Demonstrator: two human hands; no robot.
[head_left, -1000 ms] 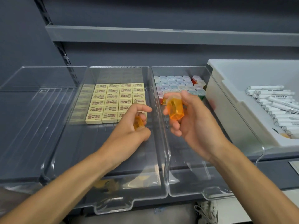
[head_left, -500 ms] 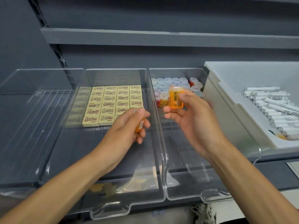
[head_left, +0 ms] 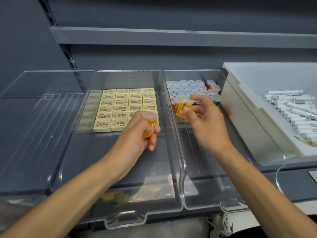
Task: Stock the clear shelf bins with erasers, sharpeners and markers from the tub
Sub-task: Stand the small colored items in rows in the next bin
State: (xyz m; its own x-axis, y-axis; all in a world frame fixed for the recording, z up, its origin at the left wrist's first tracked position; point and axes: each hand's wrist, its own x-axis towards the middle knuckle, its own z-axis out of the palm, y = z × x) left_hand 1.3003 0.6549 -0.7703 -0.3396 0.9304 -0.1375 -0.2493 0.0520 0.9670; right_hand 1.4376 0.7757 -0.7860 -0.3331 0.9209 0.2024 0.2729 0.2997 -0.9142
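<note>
L hand (head_left: 137,140) curled round orange sharpener (head_left: 149,124), clear cap up, over mid bin (head_left: 96,160), just in front of eraser rows (head_left: 120,107). R hand (head_left: 207,124) pinching 2nd orange sharpener (head_left: 183,107), tilted, over R bin (head_left: 205,182) at front of sharpener rows (head_left: 188,86). Hands apart. Markers (head_left: 295,114) in white tub (head_left: 243,114), far R.

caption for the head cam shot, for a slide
Right hand pinches an orange sharpener at the stocked sharpeners in the right clear bin; left hand grips a second orange sharpener above the eraser bin.
</note>
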